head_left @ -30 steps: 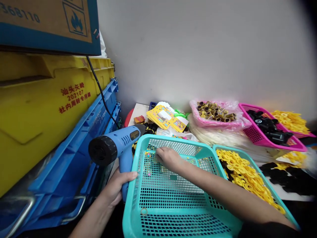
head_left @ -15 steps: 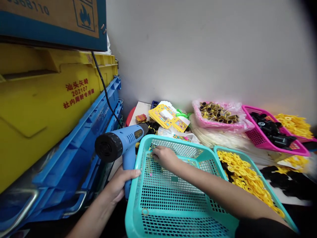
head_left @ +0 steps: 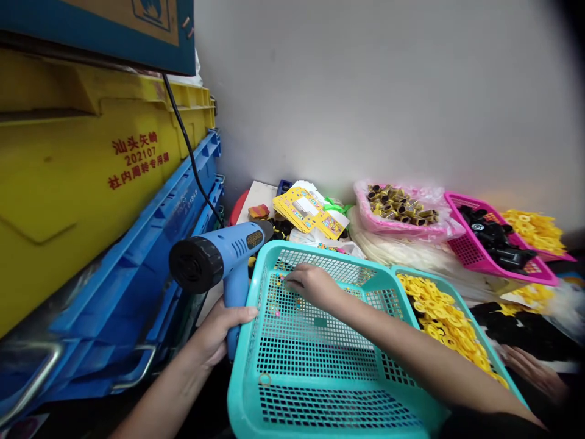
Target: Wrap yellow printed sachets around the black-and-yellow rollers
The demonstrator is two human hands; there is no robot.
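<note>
My left hand [head_left: 219, 332] is wrapped round the handle of a blue heat gun [head_left: 214, 262] whose black rear end faces me, just left of a teal mesh basket [head_left: 292, 390]. My right hand [head_left: 313, 285] reaches into the basket's far left corner, fingers curled and pinched over small coloured bits [head_left: 274, 299] lying on the mesh. I cannot make out what the fingers hold.
Yellow crate [head_left: 68, 177] and blue crates [head_left: 137, 286] stack at the left, a cardboard box [head_left: 100, 24] on top. A second teal basket of yellow rings [head_left: 443, 317], pink baskets [head_left: 479, 256] of parts, printed cards [head_left: 306, 210] and another person's hand [head_left: 532, 369] lie to the right.
My right hand shifted slightly within the basket's far corner. The view drifted a little; another person's hand has come into view at the lower right.
</note>
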